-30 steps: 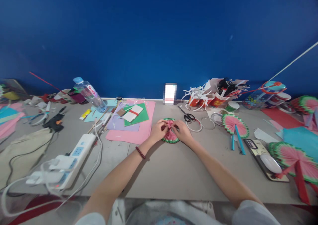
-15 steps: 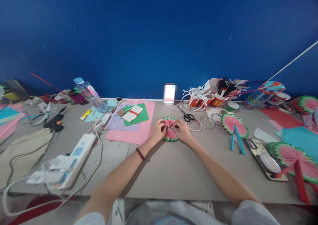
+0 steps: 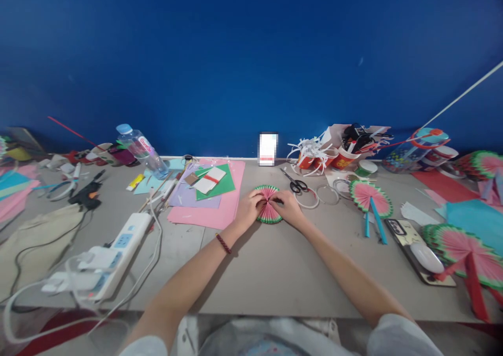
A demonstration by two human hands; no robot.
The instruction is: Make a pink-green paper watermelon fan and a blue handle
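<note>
Fingertips have crept closer together over the middle of the paper fan (image 3: 269,216) since half a second ago. Left hand (image 3: 248,209) and right hand (image 3: 291,207) both look pinched onto its centre, fan on the table right between them. I'd say press evenly there and keep the folds spread — lopsided pinching could let them bunch. Grey table (image 3: 251,282) is pretty cluttered: scissors (image 3: 299,186), pink paper (image 3: 204,218), power strip (image 3: 131,230) — plain blue wall (image 3: 251,57) behind.
</note>
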